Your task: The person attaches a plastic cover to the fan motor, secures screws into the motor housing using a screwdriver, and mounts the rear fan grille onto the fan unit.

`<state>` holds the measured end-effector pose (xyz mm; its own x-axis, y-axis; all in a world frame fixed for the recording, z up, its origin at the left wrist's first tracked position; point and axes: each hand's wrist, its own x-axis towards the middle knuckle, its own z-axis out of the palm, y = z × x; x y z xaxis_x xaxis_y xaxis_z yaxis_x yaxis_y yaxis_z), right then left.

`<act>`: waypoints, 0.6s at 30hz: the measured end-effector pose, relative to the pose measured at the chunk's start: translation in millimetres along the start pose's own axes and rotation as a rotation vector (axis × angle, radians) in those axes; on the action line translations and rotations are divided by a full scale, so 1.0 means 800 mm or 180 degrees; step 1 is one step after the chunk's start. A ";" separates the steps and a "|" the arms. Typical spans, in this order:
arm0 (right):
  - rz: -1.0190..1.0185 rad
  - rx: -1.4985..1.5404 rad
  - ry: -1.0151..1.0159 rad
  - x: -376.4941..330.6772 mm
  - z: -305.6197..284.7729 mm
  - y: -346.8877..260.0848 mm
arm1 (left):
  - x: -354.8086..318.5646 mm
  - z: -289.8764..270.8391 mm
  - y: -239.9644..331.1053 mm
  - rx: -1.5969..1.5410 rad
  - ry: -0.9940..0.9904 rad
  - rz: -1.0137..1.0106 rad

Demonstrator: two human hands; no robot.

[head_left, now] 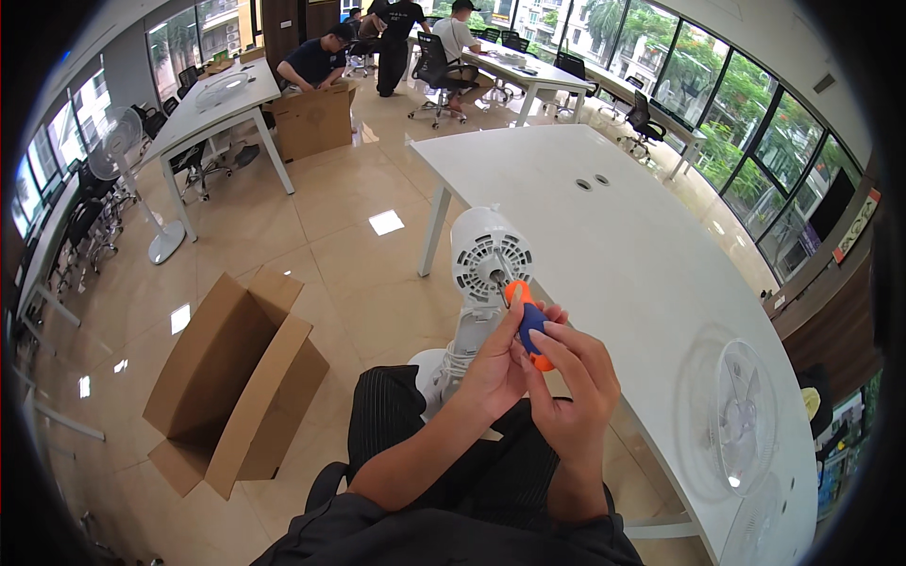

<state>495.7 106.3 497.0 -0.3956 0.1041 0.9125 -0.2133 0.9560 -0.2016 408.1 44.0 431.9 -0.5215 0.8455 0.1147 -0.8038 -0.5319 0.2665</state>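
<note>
Both my hands meet on a screwdriver (534, 326) with a thick orange and blue handle. My left hand (493, 373) pinches it near its front end, and my right hand (578, 375) has its fingers closed round the back of the handle. The thin shank points at the white motor housing (491, 247) of a stand fan; whether its tip touches a screw is hidden. Slotted vents ring the housing's face, with a metal shaft in the middle. Below it, a white fan body (474, 330) with a coiled cord stands between my knees.
An open cardboard box (226, 377) lies on the floor to my left. A white table (651, 255) runs along my right, with a clear fan blade (741, 410) on it. Farther off, a person (316, 61) bends over another box; several people are near the back tables.
</note>
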 end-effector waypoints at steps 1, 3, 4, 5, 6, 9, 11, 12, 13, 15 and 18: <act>0.0008 0.0042 -0.0034 0.000 0.000 0.003 | 0.002 0.003 0.000 -0.0139 0.0007 0.0017; 0.0025 0.0048 -0.0064 -0.002 -0.001 0.004 | 0.003 0.016 0.001 -0.0288 0.0005 0.0000; 0.0555 0.0130 -0.0054 -0.004 0.004 0.001 | -0.003 0.032 0.007 -0.0351 -0.0100 -0.0031; 0.1084 0.0214 -0.0043 -0.005 0.007 0.000 | -0.005 0.039 0.011 -0.0415 -0.0203 -0.0061; 0.1087 0.0208 -0.0043 -0.005 0.007 0.002 | -0.003 0.034 0.008 -0.0418 -0.0204 -0.0067; 0.1131 0.0470 -0.0135 0.007 0.005 -0.003 | -0.003 0.024 0.005 -0.0127 -0.0171 0.0207; 0.0238 0.0205 -0.0014 0.011 0.003 -0.006 | -0.005 0.018 0.009 0.0110 0.0191 0.0144; 0.0229 0.0278 -0.0029 0.010 0.004 -0.004 | -0.002 0.012 0.008 0.0125 0.0227 0.0207; 0.0142 0.0129 -0.0073 0.004 0.002 0.001 | 0.003 0.003 0.004 0.0076 0.0189 0.0103; 0.0023 0.0131 -0.0081 -0.004 0.003 0.003 | 0.004 0.006 0.007 0.0111 0.0193 0.0126; 0.1404 0.0169 -0.0165 -0.018 -0.006 0.008 | 0.000 0.035 0.006 -0.0229 -0.0359 0.0019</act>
<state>504.3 112.0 484.5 -0.5030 0.4836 0.7163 -0.0591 0.8076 -0.5868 412.4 43.1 459.9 -0.4941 0.8401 0.2239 -0.8213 -0.5355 0.1967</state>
